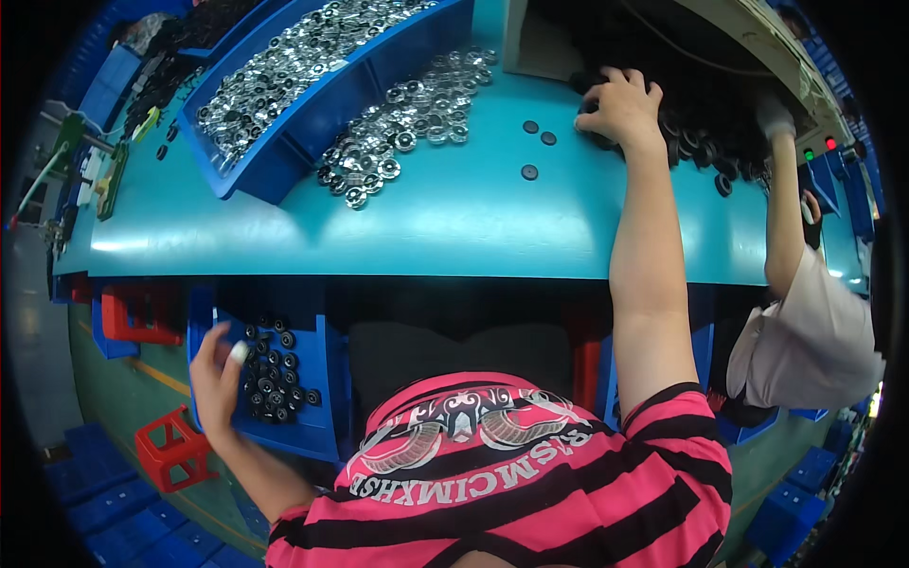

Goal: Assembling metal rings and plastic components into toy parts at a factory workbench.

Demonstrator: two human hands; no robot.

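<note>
My right hand reaches across the turquoise table to a pile of black round wheel-like parts. Its fingers are spread over the pile's left edge; what lies under the palm is hidden. Loose black discs lie to its left. Low on the left, my left hand hangs beside a blue bin holding several black wheels. Its fingers are apart with nothing visible in them, and a white cover sits on one fingertip.
A long blue tray full of clear-and-black wheels stands at the back left. More such wheels lie along its right side. Another person's hand is in the black pile, under a beige housing. A red stool stands at lower left.
</note>
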